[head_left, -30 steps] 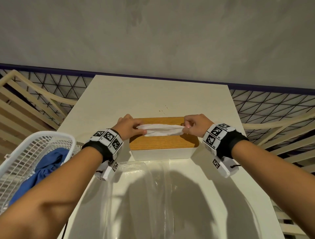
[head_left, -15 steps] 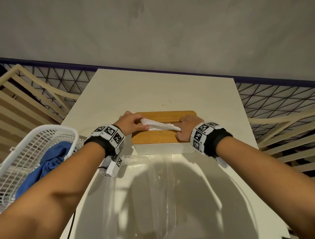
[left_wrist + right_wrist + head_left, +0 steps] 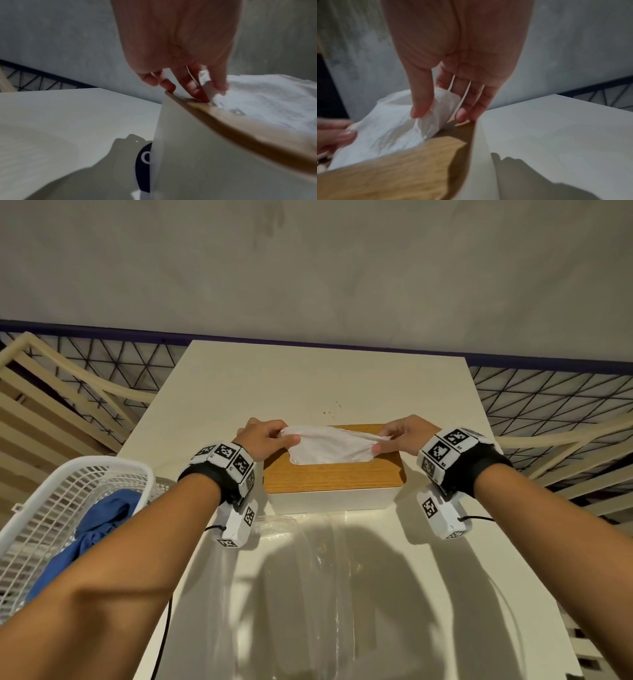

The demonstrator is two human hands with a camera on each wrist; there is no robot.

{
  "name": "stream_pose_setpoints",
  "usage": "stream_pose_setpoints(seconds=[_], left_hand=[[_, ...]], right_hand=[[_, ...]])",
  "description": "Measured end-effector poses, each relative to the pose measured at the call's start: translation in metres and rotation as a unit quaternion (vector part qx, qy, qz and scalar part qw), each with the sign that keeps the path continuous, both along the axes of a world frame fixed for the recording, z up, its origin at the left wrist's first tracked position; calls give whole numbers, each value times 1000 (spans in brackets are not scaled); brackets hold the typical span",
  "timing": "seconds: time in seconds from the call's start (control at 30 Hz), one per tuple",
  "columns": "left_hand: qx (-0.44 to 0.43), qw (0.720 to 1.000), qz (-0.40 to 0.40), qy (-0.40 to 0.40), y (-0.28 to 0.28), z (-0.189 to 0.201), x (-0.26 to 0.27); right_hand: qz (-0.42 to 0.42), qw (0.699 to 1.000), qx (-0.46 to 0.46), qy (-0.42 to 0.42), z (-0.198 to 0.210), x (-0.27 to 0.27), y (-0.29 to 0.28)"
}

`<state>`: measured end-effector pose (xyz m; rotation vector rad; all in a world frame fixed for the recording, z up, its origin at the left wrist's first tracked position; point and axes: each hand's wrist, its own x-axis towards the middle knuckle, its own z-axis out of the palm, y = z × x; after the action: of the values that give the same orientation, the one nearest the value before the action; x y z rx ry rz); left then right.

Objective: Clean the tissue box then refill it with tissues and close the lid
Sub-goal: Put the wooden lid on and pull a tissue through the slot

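Observation:
A white tissue box (image 3: 329,499) with a wooden lid (image 3: 332,477) stands in the middle of the white table (image 3: 308,378). A white tissue (image 3: 330,445) rises out of the lid's slot, spread wide. My left hand (image 3: 265,440) pinches its left end and my right hand (image 3: 402,436) pinches its right end. In the left wrist view the fingers (image 3: 217,82) nip the tissue (image 3: 267,97) above the lid (image 3: 248,129). In the right wrist view the thumb and fingers (image 3: 421,102) hold a fold of tissue (image 3: 392,128) over the lid (image 3: 399,166).
An empty clear plastic wrapper (image 3: 308,577) lies on the table in front of the box. A white mesh basket (image 3: 51,508) holding a blue cloth (image 3: 92,532) stands at the left edge. Slatted rails and netting flank the table; a grey wall is behind.
Half a second ago my hands were close together with the tissue bunched at the slot. Now they have moved apart and upward, pulling the tissue out wide above the lid.

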<state>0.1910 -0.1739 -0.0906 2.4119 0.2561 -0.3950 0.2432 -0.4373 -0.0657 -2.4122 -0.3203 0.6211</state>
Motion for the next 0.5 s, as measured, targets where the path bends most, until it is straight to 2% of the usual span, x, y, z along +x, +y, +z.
stream_pose_setpoints(seconds=[0.1,0.2,0.37,0.5], left_hand=[[-89,996,10,17,3,4,-4],[-114,993,18,18,8,2,-9],[-134,990,30,14,17,-4,-17],[-159,984,82,-21,19,-3,-23]], right_hand=[[-27,998,52,15,5,0,-7],[-80,986,140,43,4,-1,-10],[-138,969,200,-34,2,-10,-6],[-207,946,240,-65,-11,-15,-25]])
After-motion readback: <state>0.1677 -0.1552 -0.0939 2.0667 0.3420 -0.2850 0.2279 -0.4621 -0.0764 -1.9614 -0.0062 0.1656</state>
